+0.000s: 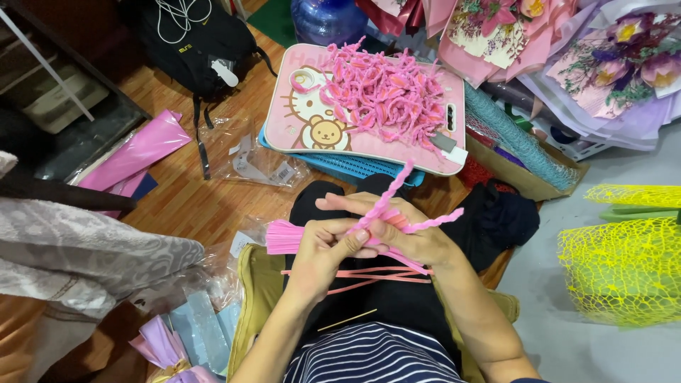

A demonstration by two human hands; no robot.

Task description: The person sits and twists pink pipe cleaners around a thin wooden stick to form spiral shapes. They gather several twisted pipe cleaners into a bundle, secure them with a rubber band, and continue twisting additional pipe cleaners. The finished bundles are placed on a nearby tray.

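Observation:
Both my hands meet over my lap in the head view. My left hand point(323, 252) pinches a pink fuzzy pipe cleaner point(386, 200) with thumb and fingers. My right hand point(397, 230) has its fingers stretched out to the left, and the pipe cleaner is wound around them, one end sticking up, the other out to the right. A bundle of straight pink pipe cleaners point(284, 237) lies across my lap under my hands. A few loose pink ones point(369, 275) and a thin wooden stick point(346, 320) rest on my dark trousers.
A pink cartoon lap tray point(298, 117) ahead carries a heap of bent pink pipe-cleaner pieces point(383, 96) above a blue basket point(369, 169). Wrapped flower bouquets point(567, 50) sit at top right, yellow mesh point(621, 266) at right, a black backpack point(195, 42) and pink paper point(138, 152) at left.

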